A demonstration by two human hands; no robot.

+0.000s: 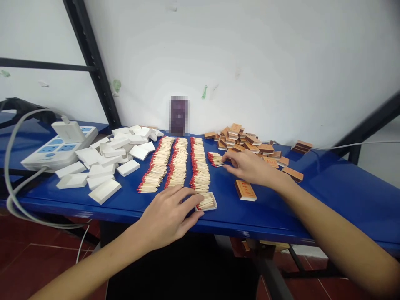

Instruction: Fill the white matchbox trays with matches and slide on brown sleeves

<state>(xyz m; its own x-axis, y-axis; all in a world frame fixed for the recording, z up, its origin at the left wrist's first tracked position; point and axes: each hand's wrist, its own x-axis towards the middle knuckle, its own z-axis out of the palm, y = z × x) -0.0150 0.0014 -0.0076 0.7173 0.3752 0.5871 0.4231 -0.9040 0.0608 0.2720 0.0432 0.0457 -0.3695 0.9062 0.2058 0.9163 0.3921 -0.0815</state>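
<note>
Left hand pinches match tray near desk front edge: a bump could spill it; right hand's closure unclear.

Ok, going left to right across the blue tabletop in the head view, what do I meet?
Power strip → pile of white trays → left match row → middle match row → right match row → small heap of matches → lone orange matchbox → stack of brown covers.

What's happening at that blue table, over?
Left hand on tray, matches inside. Right hand at smallest match pile. Orange box near right hand, possibly in its way.
</note>
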